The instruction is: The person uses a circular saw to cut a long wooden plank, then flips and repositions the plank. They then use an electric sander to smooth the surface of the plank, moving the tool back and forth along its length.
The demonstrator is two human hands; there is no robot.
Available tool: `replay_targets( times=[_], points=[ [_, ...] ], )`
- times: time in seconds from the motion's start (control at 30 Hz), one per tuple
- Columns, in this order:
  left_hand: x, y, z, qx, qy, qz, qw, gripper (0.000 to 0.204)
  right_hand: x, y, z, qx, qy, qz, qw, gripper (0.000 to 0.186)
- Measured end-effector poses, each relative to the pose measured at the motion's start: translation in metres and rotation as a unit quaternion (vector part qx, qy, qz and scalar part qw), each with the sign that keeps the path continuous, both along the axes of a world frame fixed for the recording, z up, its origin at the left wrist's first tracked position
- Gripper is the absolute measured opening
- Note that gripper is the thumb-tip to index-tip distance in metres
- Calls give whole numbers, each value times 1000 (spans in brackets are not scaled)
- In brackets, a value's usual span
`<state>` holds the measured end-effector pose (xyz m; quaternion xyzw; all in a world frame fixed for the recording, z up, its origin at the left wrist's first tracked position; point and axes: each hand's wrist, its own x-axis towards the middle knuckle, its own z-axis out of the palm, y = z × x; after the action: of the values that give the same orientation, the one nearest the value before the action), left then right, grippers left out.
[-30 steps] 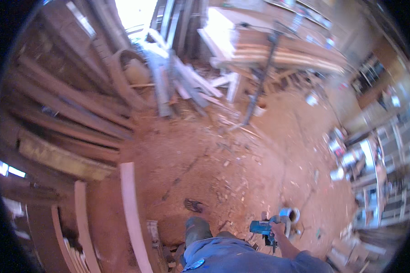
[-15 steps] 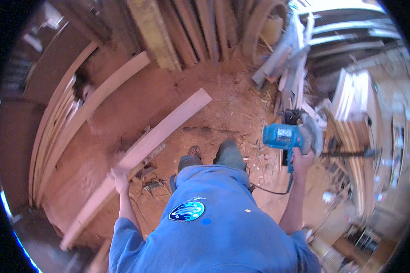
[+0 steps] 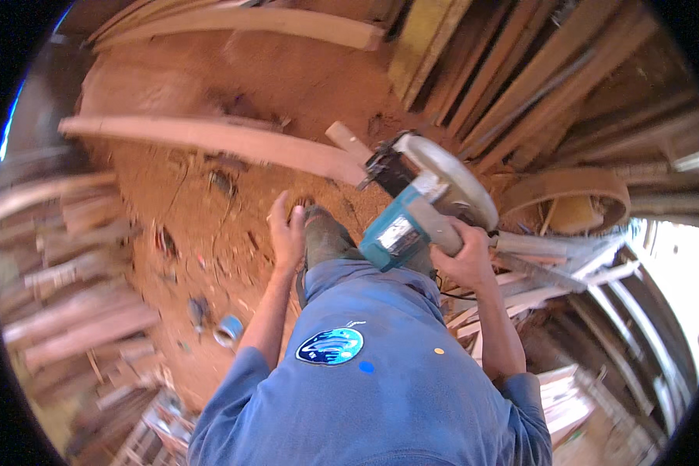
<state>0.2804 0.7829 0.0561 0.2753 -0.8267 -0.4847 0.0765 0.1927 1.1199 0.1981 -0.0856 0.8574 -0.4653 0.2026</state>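
Observation:
My right hand (image 3: 464, 256) grips the handle of a teal circular saw (image 3: 388, 241) with a grey guard, held tilted in front of my legs. My left hand (image 3: 286, 233) is open beside my left leg, fingers curved and apart, with nothing in it. Ahead of it, a long pale pinkish plank (image 3: 202, 141) lies across the dusty floor, its right end partly hidden behind the saw. A short piece of wood (image 3: 343, 136) shows just behind the saw. A power cord runs below my right hand.
Long boards (image 3: 512, 70) lean at the top right; a round wooden hoop (image 3: 598, 185) sits at right beside pale offcuts (image 3: 582, 268). Blurred wood stacks (image 3: 78, 326) line the left. A blue-and-white can (image 3: 227, 331) and scattered tools (image 3: 196, 311) lie on the dusty floor.
My view has turned. My left hand has let go of the long plank it was touching. The saw has swung inward from my right to in front of my legs.

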Motion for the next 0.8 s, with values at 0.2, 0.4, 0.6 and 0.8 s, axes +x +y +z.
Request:
replay_targets(
  times=[0.2, 0.4, 0.6, 0.8],
  points=[
    [41, 136, 85, -82, 43, -75, 993, 73, -35, 8, -27, -32, -43, 176, 983, 49],
    [41, 205, 68, -180, -30, -41, 982, 105, -33, 14, -55, -40, -53, 221, 973, 48],
    [21, 244, 44, -219, -73, 22, 973, 114, -45, 21, -84, -41, -15, 253, 966, 48],
    [14, 245, 17, -216, -100, 45, 970, 120, -45, 24, -112, -35, -1, 257, 966, 49]
  ],
)
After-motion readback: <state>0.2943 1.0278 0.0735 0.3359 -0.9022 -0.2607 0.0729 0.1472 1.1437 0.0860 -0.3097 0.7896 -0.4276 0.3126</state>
